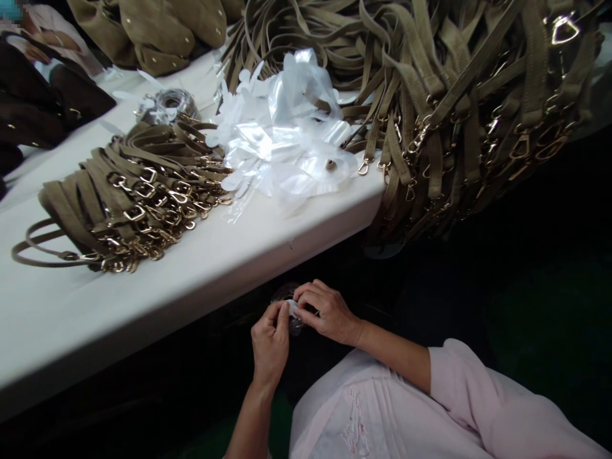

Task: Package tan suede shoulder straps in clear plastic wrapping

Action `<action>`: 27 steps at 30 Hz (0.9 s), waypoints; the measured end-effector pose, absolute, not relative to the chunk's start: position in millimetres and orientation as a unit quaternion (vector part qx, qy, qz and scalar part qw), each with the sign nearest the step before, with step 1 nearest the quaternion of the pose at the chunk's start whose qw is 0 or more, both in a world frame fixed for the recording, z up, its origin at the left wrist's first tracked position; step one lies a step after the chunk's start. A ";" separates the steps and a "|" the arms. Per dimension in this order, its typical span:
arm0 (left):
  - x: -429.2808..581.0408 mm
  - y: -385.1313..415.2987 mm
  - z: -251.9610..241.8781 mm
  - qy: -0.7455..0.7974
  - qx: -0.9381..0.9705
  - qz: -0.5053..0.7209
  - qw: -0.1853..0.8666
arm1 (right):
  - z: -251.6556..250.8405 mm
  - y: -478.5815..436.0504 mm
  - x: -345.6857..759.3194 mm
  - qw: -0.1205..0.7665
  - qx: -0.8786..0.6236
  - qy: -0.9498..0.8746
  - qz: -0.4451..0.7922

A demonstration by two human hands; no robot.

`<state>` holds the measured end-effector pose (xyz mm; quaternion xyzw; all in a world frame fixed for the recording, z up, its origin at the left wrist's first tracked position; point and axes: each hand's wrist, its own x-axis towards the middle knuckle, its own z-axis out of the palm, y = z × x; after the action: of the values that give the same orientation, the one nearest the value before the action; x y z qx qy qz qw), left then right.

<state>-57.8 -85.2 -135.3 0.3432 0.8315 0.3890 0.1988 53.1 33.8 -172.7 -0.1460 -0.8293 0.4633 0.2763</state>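
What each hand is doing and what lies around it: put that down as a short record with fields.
Left hand: pinching a small, flat, whitish piece
Right hand: fingertips at that piece; grip unclear
Beneath hands: shiny, clear bundle, partly hidden
White table, left: short olive-brown straps with gold-coloured metal clasps
Table, middle: heap of glossy, clear and white plastic pieces
Table, right: long olive-brown straps, overhanging the edge
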 end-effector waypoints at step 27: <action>-52.4 -89.1 -136.5 0.793 0.533 0.295 0.009 | -180.4 32.9 46.3 0.284 -0.193 -0.764 0.546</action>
<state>-52.4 -89.1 -136.5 0.5333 0.7929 0.2947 0.0093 46.3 32.9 -180.4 -0.1926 -0.7640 0.5463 0.2841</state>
